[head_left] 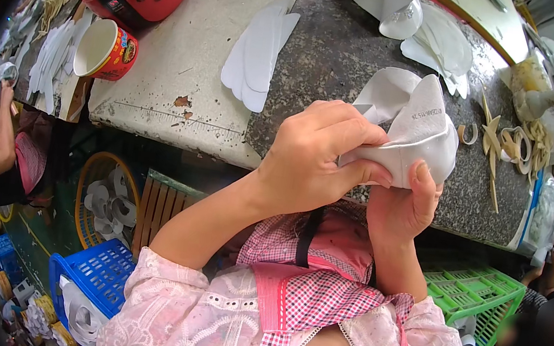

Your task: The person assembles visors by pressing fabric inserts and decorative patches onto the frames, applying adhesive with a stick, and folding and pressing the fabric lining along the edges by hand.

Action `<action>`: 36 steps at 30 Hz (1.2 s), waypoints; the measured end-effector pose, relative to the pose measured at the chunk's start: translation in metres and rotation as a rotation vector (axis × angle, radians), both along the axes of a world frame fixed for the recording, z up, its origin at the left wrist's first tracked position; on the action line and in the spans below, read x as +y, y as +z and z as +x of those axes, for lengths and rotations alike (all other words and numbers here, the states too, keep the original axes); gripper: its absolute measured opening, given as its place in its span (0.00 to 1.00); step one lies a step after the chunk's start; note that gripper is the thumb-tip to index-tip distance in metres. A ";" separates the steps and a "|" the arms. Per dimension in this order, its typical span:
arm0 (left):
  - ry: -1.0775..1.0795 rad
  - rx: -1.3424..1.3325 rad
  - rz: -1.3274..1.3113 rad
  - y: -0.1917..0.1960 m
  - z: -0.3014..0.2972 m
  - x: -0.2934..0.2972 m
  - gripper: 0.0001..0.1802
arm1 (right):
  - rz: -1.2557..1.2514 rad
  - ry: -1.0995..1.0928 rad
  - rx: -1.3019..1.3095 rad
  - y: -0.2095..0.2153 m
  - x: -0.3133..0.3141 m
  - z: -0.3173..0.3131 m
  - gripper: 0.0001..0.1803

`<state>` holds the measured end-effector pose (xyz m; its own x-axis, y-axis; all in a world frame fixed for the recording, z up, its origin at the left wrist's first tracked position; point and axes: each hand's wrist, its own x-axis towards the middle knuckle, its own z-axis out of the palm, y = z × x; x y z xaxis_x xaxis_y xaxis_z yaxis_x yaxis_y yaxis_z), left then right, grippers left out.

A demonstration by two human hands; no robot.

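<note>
Two hands pinch one white shaped piece just above the counter edge.

Both hands close on the white piece (413, 139): the left hand (314, 160) clamps its lower left edge, fingers (361, 132) pressed together over the top, while the right hand (403, 208) holds it from beneath, thumb pressed on its lower rim. Its long axis runs left to right, rising toward the right. It looks thin, curved and folded, above the dark speckled counter (322, 52).
</note>
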<state>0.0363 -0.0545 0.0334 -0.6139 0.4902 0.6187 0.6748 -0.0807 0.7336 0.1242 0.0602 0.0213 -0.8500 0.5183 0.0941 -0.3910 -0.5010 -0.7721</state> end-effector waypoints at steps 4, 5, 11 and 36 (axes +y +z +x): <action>-0.150 -0.178 -0.053 0.004 -0.004 -0.006 0.12 | 0.099 -0.015 0.064 -0.012 0.005 -0.002 0.27; -0.148 -0.180 -0.052 0.006 -0.006 -0.008 0.12 | 0.175 0.023 0.060 -0.020 0.011 -0.003 0.28; -0.393 -0.382 -0.181 0.003 -0.023 -0.026 0.11 | -0.152 0.262 -0.025 -0.019 0.021 -0.006 0.31; 0.014 -0.251 0.143 -0.049 -0.017 -0.084 0.10 | 0.306 -0.094 -0.187 -0.022 -0.025 -0.043 0.16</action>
<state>0.0195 -0.1387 -0.0161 -0.7627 0.3997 0.5084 0.4748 -0.1876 0.8598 0.0816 0.0353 -0.0005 -0.8173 0.5666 0.1047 -0.2627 -0.2046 -0.9429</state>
